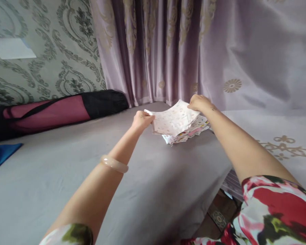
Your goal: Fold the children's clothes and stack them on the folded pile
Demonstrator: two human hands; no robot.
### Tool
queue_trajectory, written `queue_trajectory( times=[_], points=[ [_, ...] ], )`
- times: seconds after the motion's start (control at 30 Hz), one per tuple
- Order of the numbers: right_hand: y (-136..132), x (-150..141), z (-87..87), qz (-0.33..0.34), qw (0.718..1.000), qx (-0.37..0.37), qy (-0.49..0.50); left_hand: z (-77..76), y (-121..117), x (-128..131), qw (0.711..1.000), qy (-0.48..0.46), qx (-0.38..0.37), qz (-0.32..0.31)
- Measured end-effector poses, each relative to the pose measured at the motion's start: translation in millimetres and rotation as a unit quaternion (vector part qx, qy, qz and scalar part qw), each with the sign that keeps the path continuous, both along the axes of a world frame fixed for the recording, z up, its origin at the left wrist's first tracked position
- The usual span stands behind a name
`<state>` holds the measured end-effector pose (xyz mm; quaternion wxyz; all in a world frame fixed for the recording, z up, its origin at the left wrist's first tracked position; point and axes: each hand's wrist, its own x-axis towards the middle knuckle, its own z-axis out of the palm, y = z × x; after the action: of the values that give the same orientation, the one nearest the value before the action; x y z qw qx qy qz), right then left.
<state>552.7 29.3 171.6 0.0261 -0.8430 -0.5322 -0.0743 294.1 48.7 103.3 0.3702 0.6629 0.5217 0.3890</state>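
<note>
Pale cloth (173, 119) in fingers (150, 118), over stack (196, 129)

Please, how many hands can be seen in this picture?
2: the left hand holds the left corner of the pale cloth, and the right hand holds its upper right side, near the cloth stack.

The printed white cloth piece (172, 119) looks thin and matt, as does the fabric stack (193, 132) beneath it, while the grey sheet (91, 160) is smooth, dull cloth. Far off, the lilac curtain (165, 51) has a satiny sheen, and at left the long bag (56, 110) looks like matt fabric. Nearer, the pale bangle (114, 164) is glossy, smooth and polished.
</note>
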Motion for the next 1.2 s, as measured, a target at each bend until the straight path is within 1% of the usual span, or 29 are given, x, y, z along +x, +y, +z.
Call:
queue_trajectory(
  times=[0.1,0.2,0.3,0.43,0.57,0.7,0.87,0.97,1.1,1.2],
  points=[
    [5.8,23.0,-1.0,-0.037,0.999,-0.004,-0.024,-9.8,1.9,35.5,0.998,-0.046,-0.027,-0.014],
    [10.3,41.0,-0.9,-0.064,0.997,-0.010,-0.029,-21.0,1.9,64.1,0.994,-0.095,-0.054,-0.033],
    [12.7,54.5,-0.4,-0.072,0.997,-0.005,-0.025,-29.5,0.2,84.2,0.985,-0.142,-0.082,-0.048],
    [12.8,63.6,-2.3,-0.062,0.998,0.002,-0.025,-34.3,-2.0,100.7,0.974,-0.189,-0.117,-0.039],
    [12.8,64.9,-8.0,-0.052,0.998,0.011,-0.028,-38.7,-0.6,109.8,0.966,-0.217,-0.140,-0.033],
    [16.4,67.6,-18.3,-0.058,0.998,0.017,-0.031,-47.1,1.9,111.6,0.961,-0.225,-0.162,-0.020],
    [21.8,76.5,-40.1,-0.068,0.997,0.026,-0.035,-59.9,0.4,107.2,0.961,-0.194,-0.199,-0.012],
    [23.1,80.2,-54.3,-0.068,0.997,0.025,-0.034,-65.5,-1.3,106.6,0.957,-0.193,-0.217,-0.009],
    [25.8,82.1,-70.5,-0.085,0.995,0.010,-0.057,-67.3,-3.4,107.9,0.951,-0.202,-0.232,-0.009],
    [29.5,84.8,-82.7,-0.103,0.993,-0.006,-0.049,-67.1,-6.9,108.5,0.948,-0.206,-0.240,-0.012]
  ],
)
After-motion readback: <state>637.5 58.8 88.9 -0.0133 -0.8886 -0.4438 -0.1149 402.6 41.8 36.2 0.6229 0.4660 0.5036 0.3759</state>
